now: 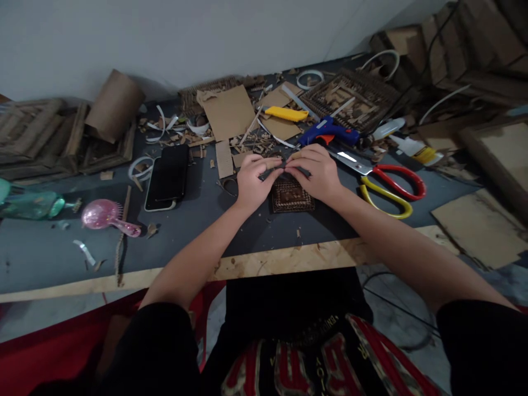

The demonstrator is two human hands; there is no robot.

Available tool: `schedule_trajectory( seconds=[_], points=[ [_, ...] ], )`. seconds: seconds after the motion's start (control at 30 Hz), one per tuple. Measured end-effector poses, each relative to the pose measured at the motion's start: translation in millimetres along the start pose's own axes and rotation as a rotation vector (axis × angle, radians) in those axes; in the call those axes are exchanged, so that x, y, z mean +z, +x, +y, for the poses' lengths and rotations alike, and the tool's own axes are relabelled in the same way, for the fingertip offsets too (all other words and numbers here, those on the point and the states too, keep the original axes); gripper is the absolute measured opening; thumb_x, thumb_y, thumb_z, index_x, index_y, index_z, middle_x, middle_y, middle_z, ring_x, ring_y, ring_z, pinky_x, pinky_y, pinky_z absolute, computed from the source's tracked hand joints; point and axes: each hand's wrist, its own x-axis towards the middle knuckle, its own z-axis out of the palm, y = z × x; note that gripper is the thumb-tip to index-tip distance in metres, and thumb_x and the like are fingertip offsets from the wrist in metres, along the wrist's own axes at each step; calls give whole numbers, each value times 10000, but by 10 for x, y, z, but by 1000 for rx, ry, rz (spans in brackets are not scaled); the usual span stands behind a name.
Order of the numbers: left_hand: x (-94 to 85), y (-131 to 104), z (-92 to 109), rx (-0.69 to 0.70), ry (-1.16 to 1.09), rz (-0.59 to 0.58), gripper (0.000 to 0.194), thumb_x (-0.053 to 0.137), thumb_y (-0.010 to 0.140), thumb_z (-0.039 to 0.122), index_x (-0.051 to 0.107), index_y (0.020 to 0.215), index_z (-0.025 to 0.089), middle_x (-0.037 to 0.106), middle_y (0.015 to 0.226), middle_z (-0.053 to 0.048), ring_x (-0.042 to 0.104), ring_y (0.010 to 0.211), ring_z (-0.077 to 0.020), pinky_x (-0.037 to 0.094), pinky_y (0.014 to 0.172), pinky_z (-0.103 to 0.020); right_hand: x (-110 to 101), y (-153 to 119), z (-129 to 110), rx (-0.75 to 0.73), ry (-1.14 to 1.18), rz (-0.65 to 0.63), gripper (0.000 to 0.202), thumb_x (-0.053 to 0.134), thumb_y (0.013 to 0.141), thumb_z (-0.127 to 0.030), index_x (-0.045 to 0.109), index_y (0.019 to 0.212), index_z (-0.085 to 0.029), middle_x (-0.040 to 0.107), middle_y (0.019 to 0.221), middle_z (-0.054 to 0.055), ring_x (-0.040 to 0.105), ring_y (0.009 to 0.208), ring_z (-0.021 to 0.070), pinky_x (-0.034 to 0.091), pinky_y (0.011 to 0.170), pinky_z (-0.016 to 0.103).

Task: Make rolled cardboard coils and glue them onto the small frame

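A small brown rectangular piece of ridged cardboard work (292,198) lies on the dark table in front of me. Above its far edge, my left hand (258,179) and my right hand (315,170) meet with thumbs and fingers pinched together. Something tiny and dark sits between the fingertips, too small to make out. To the right of my right hand lie scissors (383,181) with one red and one yellow handle. A blue glue gun (328,131) rests just beyond that hand.
Cardboard scraps (231,113) and a yellow utility knife (286,114) lie behind my hands. Left are a phone (167,173), a pink hairbrush (109,214) and a green bottle (33,202). Glue bottles (416,149) and stacked cardboard frames (478,44) stand right.
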Motion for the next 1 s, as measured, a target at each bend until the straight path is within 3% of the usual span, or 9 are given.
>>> schedule_trajectory(
  seconds=[0.13, 0.5, 1.0],
  points=[
    [6, -2, 5, -1, -2, 1, 89, 711, 900, 346, 773, 945, 300, 795, 956, 11, 655, 932, -188, 548, 882, -395, 0, 2, 3, 0, -3, -9, 199, 594, 953, -323, 756, 867, -246, 765, 928, 38, 641, 938, 241, 498, 892, 452],
    [-8, 4, 32, 36, 37, -26, 159, 642, 944, 386, 766, 951, 287, 793, 982, -1, 651, 949, -196, 537, 901, -412, 4, -5, 3, 10, 21, -13, 188, 600, 943, -288, 779, 896, -257, 772, 950, 46, 642, 958, 252, 489, 908, 485],
    [-13, 9, 62, 51, 56, -34, 166, 601, 952, 315, 750, 900, 261, 787, 949, -11, 655, 929, -197, 534, 891, -405, 2, -1, -8, 16, 24, -26, 187, 604, 948, -311, 776, 886, -267, 768, 949, 33, 633, 948, 239, 486, 904, 467]
  ],
)
